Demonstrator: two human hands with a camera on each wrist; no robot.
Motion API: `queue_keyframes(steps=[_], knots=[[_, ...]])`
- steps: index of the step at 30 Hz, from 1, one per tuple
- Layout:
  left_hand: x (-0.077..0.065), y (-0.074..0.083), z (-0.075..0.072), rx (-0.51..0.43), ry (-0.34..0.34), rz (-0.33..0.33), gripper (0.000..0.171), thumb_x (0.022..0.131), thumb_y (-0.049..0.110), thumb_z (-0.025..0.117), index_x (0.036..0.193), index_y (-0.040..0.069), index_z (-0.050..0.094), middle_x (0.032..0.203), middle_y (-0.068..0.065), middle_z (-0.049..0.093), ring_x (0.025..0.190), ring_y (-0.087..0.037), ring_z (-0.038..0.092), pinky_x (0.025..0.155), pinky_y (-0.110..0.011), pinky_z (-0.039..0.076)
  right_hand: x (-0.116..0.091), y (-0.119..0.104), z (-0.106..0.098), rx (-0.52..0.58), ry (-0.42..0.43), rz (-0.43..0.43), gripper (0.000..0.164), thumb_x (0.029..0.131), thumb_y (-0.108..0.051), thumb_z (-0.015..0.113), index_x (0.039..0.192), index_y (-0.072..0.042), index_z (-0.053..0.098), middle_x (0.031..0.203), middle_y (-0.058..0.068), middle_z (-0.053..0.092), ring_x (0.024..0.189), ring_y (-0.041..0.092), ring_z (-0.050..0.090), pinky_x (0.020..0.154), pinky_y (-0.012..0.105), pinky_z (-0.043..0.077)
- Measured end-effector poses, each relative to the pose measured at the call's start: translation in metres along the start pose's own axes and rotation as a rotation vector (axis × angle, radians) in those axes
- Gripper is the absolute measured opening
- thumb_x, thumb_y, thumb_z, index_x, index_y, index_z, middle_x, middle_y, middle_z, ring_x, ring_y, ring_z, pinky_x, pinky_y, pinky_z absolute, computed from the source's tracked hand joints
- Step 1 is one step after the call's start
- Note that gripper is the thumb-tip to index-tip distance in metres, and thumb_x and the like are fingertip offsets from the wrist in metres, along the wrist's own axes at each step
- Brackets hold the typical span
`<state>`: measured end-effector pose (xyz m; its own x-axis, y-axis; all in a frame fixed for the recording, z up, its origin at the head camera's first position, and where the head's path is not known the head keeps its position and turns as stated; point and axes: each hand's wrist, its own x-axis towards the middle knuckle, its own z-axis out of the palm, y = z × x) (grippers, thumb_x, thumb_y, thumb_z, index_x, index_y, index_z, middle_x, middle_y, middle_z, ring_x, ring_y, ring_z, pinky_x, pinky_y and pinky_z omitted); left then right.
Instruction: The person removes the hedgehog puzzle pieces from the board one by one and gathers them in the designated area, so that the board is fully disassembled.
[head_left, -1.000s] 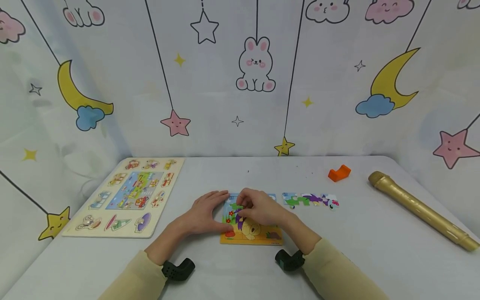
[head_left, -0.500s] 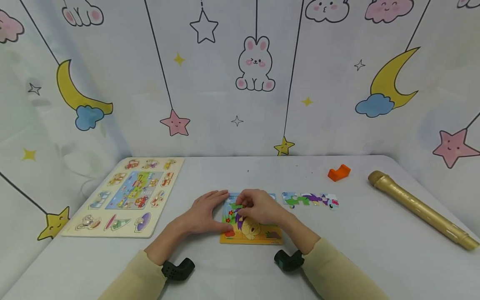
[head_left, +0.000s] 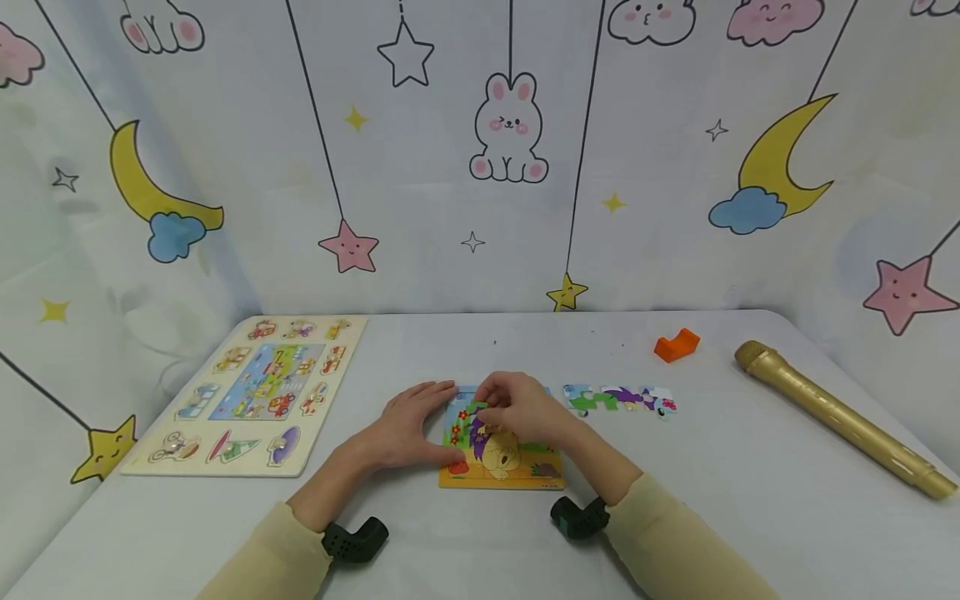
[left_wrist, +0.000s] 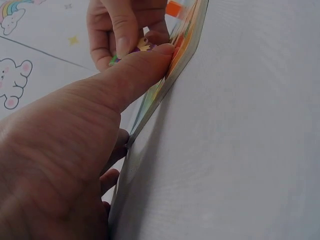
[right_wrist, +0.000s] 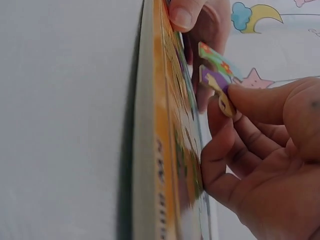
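Note:
A small hedgehog-picture jigsaw board (head_left: 500, 481) lies on the white table in front of me. My left hand (head_left: 408, 429) rests along its left side with the fingers stretched out and the thumb on the board's face near the lower left corner. Over the upper part of the board, my right hand (head_left: 525, 410) pinches a jigsaw piece (right_wrist: 215, 75) between thumb and index finger. The piece shows green, red flowers and purple spines, and stands tilted, apart from the board, in the right wrist view. Its other fingers are curled below, close to the board.
Several loose jigsaw pieces (head_left: 618, 398) lie in a row right of the board. Farther right are an orange block (head_left: 677, 345) and a gold microphone (head_left: 840, 417). A larger cream puzzle board (head_left: 318, 437) lies at the left. A patterned curtain (head_left: 420, 167) hangs behind the table.
My right hand has risen slightly and moved a little away from me with the jigsaw piece, showing more of the hedgehog picture. The left hand stays in place.

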<state>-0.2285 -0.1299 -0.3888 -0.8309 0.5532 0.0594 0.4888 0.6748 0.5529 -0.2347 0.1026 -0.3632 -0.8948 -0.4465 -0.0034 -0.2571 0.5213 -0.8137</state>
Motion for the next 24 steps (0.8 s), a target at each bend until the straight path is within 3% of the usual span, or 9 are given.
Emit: queue_keyframes(steps=[10, 17, 24], knots=[[0.003, -0.003, 0.003, 0.008, -0.002, 0.016, 0.093, 0.081, 0.052, 0.078, 0.154, 0.005, 0.042, 0.160, -0.009, 0.036, 0.148, -0.038, 0.023, 0.117, -0.062, 0.016, -0.008, 0.004, -0.030, 0.052, 0.003, -0.055, 0.018, 0.096, -0.012, 0.070, 0.110, -0.002, 0.066, 0.093, 0.002, 0.067, 0.087, 0.021, 0.064, 0.081, 0.034, 0.055], [0.003, -0.002, 0.004, 0.019, -0.001, 0.000, 0.093, 0.081, 0.052, 0.077, 0.154, 0.006, 0.042, 0.160, -0.008, 0.036, 0.148, -0.037, 0.023, 0.117, -0.061, 0.016, -0.032, 0.026, -0.064, 0.058, 0.037, 0.031, 0.021, 0.096, -0.013, 0.069, 0.113, -0.002, 0.065, 0.096, 0.006, 0.067, 0.089, 0.023, 0.064, 0.085, 0.039, 0.055], [0.001, -0.003, 0.003, 0.023, 0.000, 0.006, 0.093, 0.081, 0.051, 0.077, 0.154, 0.005, 0.042, 0.160, -0.009, 0.036, 0.148, -0.037, 0.023, 0.117, -0.061, 0.016, -0.057, 0.045, -0.085, 0.044, 0.030, 0.087, 0.024, 0.095, -0.016, 0.071, 0.114, -0.002, 0.065, 0.095, 0.007, 0.067, 0.086, 0.024, 0.064, 0.080, 0.038, 0.055]])
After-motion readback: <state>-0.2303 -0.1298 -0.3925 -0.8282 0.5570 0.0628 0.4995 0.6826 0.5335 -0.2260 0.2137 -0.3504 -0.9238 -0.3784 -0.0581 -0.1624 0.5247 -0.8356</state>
